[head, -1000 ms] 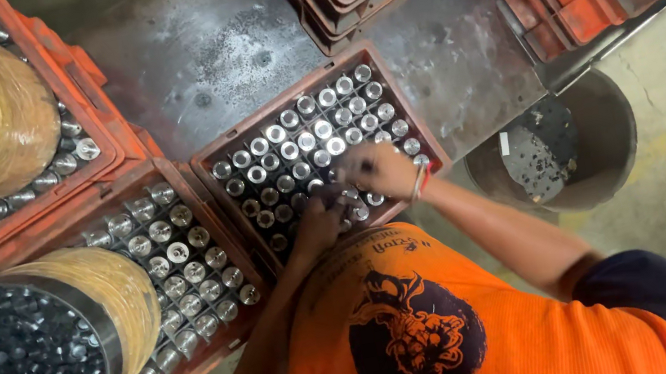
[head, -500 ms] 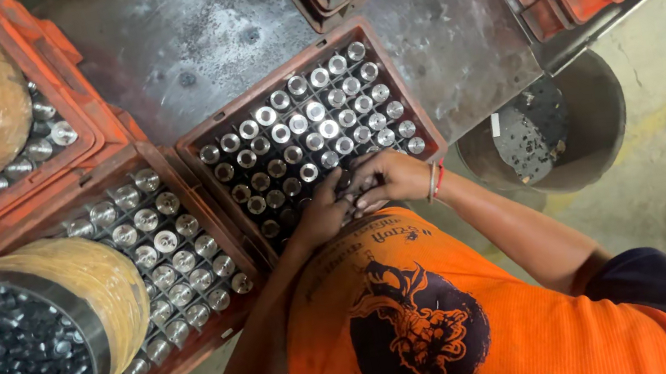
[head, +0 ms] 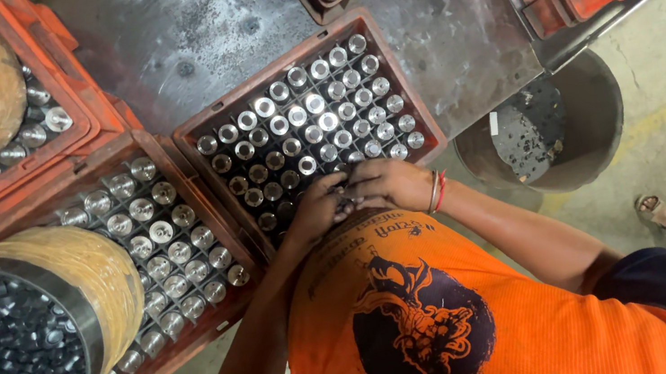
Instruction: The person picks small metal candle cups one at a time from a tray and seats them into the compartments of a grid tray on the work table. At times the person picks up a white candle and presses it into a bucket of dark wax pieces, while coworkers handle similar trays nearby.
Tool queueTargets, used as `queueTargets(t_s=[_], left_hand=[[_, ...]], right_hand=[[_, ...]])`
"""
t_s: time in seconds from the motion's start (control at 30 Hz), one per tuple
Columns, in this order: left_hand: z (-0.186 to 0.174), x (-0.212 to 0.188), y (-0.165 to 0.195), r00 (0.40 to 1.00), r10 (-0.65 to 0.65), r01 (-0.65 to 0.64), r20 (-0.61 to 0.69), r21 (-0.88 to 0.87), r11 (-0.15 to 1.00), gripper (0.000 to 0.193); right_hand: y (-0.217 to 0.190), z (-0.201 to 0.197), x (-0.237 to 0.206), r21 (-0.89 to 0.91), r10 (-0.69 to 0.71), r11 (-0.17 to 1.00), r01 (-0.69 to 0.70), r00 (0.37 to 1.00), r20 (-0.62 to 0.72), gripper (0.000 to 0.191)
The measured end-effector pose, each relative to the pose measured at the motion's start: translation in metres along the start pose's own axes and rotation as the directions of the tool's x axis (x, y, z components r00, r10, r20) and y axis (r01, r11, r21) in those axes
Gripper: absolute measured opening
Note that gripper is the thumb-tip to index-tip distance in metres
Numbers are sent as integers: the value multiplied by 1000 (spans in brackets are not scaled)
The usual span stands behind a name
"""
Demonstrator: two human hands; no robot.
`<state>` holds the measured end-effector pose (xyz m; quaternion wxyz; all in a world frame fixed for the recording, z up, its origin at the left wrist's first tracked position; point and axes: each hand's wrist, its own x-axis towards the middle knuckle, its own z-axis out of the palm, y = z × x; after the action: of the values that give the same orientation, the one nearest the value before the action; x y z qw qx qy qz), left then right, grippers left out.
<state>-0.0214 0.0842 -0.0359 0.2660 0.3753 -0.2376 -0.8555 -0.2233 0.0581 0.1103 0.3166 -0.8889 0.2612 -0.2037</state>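
Both hands are down at the near edge of the red crate [head: 420,112], the one sitting square in the middle of the grey metal table [head: 451,29]. The left hand [head: 317,208] and the right hand [head: 387,184] meet fingertip to fingertip over the last row, fingers curled in around something small; what exactly is pinched there I cannot tell, the knuckles cover it. The crate lies slanted, its long axis running from lower left up to upper right, and it is packed with short metal cylinders [head: 312,118] standing on end, round faces pointing straight up at the camera, row after row along that same slant. A red thread band [head: 436,192] shows on the right wrist. Just left, a second crate [head: 161,144] holds more upright cylinders, with a big drum [head: 80,305] of loose metal pieces resting on them. To the right, beside the table's edge, a dark round bucket [head: 604,121] sits on the floor.
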Motion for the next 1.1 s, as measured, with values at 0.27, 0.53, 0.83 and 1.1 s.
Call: queueTargets(t_s=[0.27,0.53,0.83,1.1], left_hand=[[6,-11,18,999,49,-49,-4,-102,994,35],[18,-13,28,976,160,-170,-151,-58,984,21],[16,-18,20,967,20,7,-255,102,995,36],[7,-2,-2,998,45,-38,-34,195,980,37]], right_hand=[[19,3,-8,-114,94,989,-95,995,-16,24],[51,-6,14,4,256,965,-263,933,-253,23],[12,6,15,333,444,858,-392,891,-95,26],[11,18,-12,-133,81,987,-87,996,-48,29]])
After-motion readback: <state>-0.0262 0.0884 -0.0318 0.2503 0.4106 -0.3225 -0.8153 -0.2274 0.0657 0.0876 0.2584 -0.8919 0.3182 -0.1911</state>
